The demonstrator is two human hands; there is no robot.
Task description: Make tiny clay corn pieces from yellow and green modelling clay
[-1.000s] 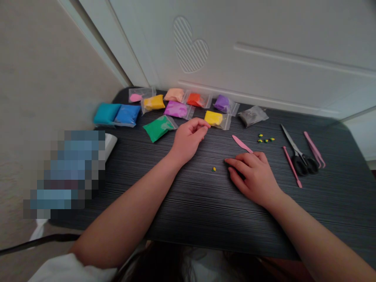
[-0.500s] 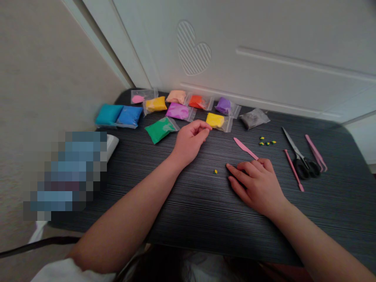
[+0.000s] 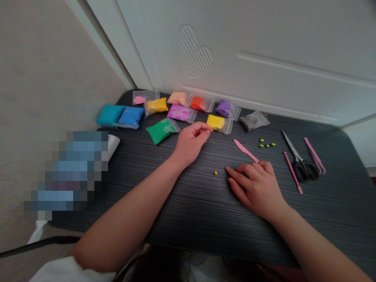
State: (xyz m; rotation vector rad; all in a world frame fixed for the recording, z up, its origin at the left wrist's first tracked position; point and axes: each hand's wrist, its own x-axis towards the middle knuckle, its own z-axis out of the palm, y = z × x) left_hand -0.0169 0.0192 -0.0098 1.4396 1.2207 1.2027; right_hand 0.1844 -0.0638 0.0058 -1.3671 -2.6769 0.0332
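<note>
My left hand (image 3: 192, 143) rests on the dark table, short of the yellow clay bag (image 3: 216, 122). Its fingers curl in against the thumb, and whatever they may hold is hidden. Lying palm down, my right hand (image 3: 254, 188) has its fingers spread. Those fingers cover the handle end of a pink plastic clay knife (image 3: 245, 150). Left of the right index fingertip, without contact, lies one tiny yellow-and-green clay piece (image 3: 215, 172). Several similar clay pieces (image 3: 267, 145) sit grouped beyond the right hand.
Black-handled scissors (image 3: 299, 160), a pink stick tool (image 3: 293, 172) and pink tweezers (image 3: 315, 156) lie at the right. Several coloured clay bags, including a green one (image 3: 161, 130) and a grey one (image 3: 254, 120), line the back. A blurred-out object (image 3: 67, 168) stands at the left edge.
The whole view has shifted slightly. My right hand has drawn a little towards me, showing slightly more of the pink knife. My left hand keeps its curled pose.
</note>
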